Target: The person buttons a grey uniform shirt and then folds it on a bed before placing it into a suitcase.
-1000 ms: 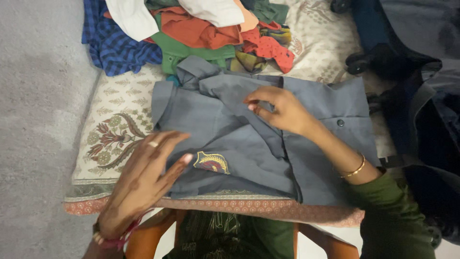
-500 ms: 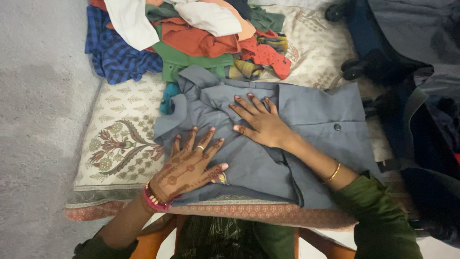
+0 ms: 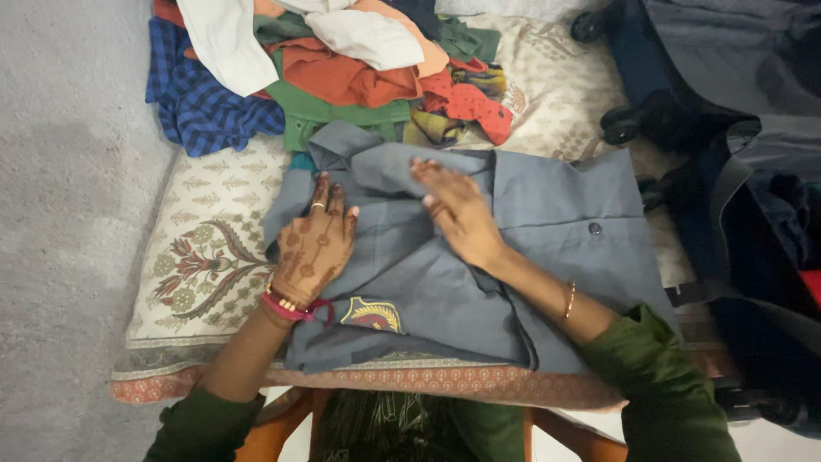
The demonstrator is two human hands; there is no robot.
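A grey shirt (image 3: 547, 257) with a small embroidered badge (image 3: 373, 314) lies spread on a patterned cushion (image 3: 205, 248). My left hand (image 3: 312, 244), marked with henna and wearing a ring, rests flat on the shirt's left part, fingers close together. Flat on the shirt's middle near the collar lies my right hand (image 3: 453, 210), fingers pointing up and left. Neither hand holds anything. A dark button (image 3: 594, 228) shows on the shirt's right side.
A heap of clothes (image 3: 342, 68) in blue check, white, orange, green and red lies at the cushion's far end. Grey carpet (image 3: 68, 214) lies at the left. A dark open suitcase with wheels (image 3: 735, 145) stands at the right.
My left hand slid up and left across the shirt, uncovering the badge. My right hand shifted slightly up towards the collar, after first pinching the cloth a second ago.
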